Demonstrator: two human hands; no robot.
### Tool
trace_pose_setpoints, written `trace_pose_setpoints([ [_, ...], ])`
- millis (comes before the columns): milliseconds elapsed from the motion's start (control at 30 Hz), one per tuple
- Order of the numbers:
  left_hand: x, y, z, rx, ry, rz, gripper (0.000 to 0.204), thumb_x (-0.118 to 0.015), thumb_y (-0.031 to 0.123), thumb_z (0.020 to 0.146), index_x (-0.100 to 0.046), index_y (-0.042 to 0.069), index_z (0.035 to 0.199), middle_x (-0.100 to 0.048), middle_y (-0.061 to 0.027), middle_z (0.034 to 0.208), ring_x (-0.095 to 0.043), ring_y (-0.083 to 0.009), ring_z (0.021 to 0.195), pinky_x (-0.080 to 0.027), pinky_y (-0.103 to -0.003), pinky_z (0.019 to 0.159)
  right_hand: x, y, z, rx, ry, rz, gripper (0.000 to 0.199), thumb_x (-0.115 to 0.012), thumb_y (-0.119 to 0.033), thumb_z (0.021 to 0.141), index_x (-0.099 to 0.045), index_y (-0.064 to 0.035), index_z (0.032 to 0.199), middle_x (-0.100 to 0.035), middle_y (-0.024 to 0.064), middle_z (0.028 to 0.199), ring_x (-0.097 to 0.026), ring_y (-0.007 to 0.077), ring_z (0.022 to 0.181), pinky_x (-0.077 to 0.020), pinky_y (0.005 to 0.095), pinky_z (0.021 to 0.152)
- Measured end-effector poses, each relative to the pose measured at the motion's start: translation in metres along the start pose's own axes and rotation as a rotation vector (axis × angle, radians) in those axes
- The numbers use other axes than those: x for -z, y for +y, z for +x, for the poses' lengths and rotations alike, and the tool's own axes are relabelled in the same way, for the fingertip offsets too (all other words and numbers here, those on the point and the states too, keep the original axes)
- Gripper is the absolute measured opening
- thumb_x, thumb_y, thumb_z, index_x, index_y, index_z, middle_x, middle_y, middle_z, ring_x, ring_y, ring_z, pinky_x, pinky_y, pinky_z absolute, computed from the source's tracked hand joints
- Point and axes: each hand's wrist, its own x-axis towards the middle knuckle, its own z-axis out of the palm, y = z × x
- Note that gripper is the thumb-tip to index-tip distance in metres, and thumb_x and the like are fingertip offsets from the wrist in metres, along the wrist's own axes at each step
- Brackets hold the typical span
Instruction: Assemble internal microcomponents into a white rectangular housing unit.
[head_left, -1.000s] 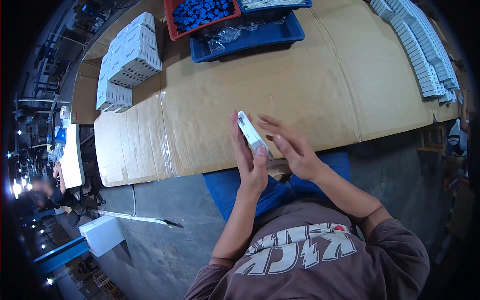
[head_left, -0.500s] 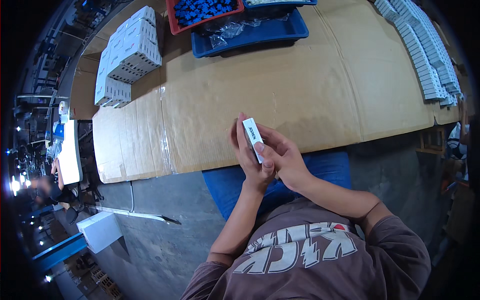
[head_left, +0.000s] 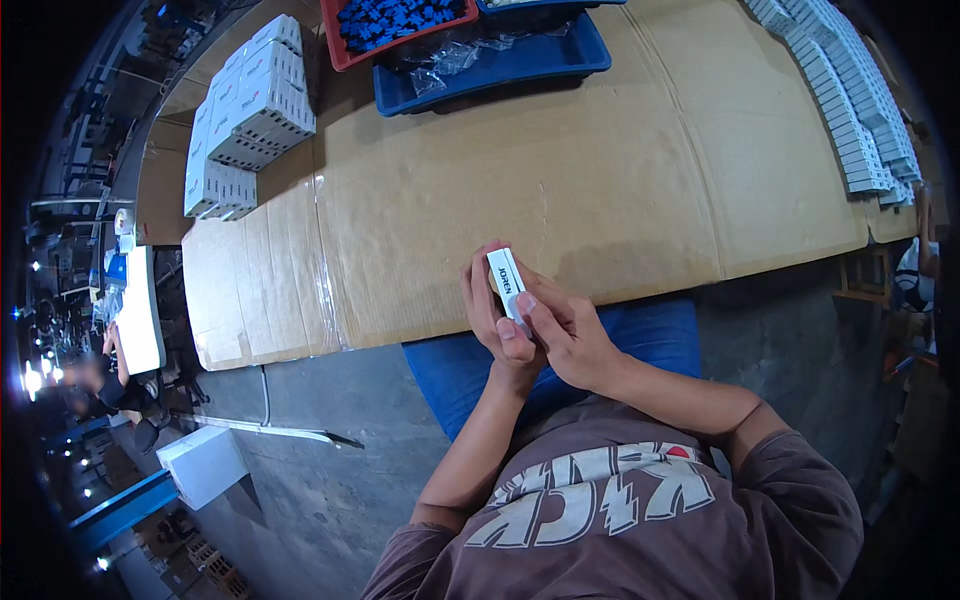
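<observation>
White slim carton (head_left: 507, 285), dark lettering along its upward side, is held in both hands over the near edge of the cardboard-covered surface (head_left: 450, 200); from where I stand, its far end points just shy of twelve o'clock, the worker sitting at six. The left hand (head_left: 493, 325) cups it, fingers along its nine o'clock side and thumb by its near end. The right hand (head_left: 575, 338) closes in from four o'clock, its thumb pressing the carton; I cannot tell how its other fingertips sit behind. Out at ten o'clock stands a block of stacked white cartons (head_left: 250, 115), and at two run long rows of white cartons (head_left: 845, 115). Toward twelve lies a blue tray (head_left: 530, 65) with clear plastic bags (head_left: 445, 62), beside a red bin (head_left: 334, 40) of small blue pieces (head_left: 385, 22).
</observation>
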Motion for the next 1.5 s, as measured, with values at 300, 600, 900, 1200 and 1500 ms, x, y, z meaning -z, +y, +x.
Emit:
trace_pose_setpoints([
  [300, 0.001, -0.009, -0.009, 0.2, -0.033, -0.277, 0.093, -0.035, 0.068, 0.093, -0.046, -0.006, 0.147, -0.055, -0.0199, 0.139, -0.054, -0.0304, 0.13, -0.043, -0.044, 0.111, 0.001, 0.008, 0.006, 0.04, 0.046, -0.068, 0.047, -0.05, -0.023, 0.113, -0.049, 0.0072, 0.149, -0.051, 0.0241, 0.154, -0.057, 0.0279, 0.134, -0.046, 0.0353, 0.109],
  [600, 0.007, 0.007, 0.013, 0.572, -0.087, -0.556, 0.095, -0.04, 0.074, 0.101, -0.029, 0.004, 0.164, -0.051, -0.0165, 0.148, -0.052, -0.028, 0.135, -0.043, -0.042, 0.113, 0.049, 0.005, 0.024, -0.024, -0.122, -0.38, 0.073, -0.067, -0.047, 0.1, -0.047, -0.0052, 0.157, -0.036, 0.024, 0.16, -0.043, 0.0343, 0.144, -0.041, 0.0446, 0.114],
  [900, 0.015, 0.04, 0.02, 1.196, -0.351, -0.909, 0.081, -0.033, 0.075, 0.104, -0.045, 0.01, 0.151, -0.063, -0.0108, 0.13, -0.066, -0.0261, 0.118, -0.057, -0.039, 0.098, 0.065, 0.015, 0.031, 0.641, -0.148, -0.83, 0.088, -0.081, -0.045, 0.08, -0.05, -0.0052, 0.152, -0.051, 0.0203, 0.152, -0.052, 0.0443, 0.136, -0.0389, 0.0549, 0.117],
  [1200, 0.006, 0.04, 0.006, 1.18, -0.265, -0.891, 0.068, -0.04, 0.067, 0.107, -0.047, 0.014, 0.148, -0.061, -0.003, 0.127, -0.062, -0.013, 0.112, -0.055, -0.028, 0.086, 0.059, 0.039, 0.041, 0.848, 0.001, -0.724, 0.076, -0.067, -0.052, 0.095, -0.058, 0.0099, 0.138, -0.06, 0.0308, 0.138, -0.064, 0.0476, 0.12, -0.0533, 0.0505, 0.103],
  [1500, -0.005, 0.052, 0.005, 1.153, -0.171, -0.87, 0.067, -0.038, 0.064, 0.109, -0.044, 0.013, 0.151, -0.058, -0.0017, 0.131, -0.059, -0.0132, 0.118, -0.052, -0.032, 0.095, 0.06, 0.049, 0.037, 0.793, 0.007, -0.624, 0.072, -0.048, -0.054, 0.106, -0.059, 0.01, 0.138, -0.059, 0.0325, 0.139, -0.063, 0.0488, 0.123, -0.0512, 0.0507, 0.105],
])
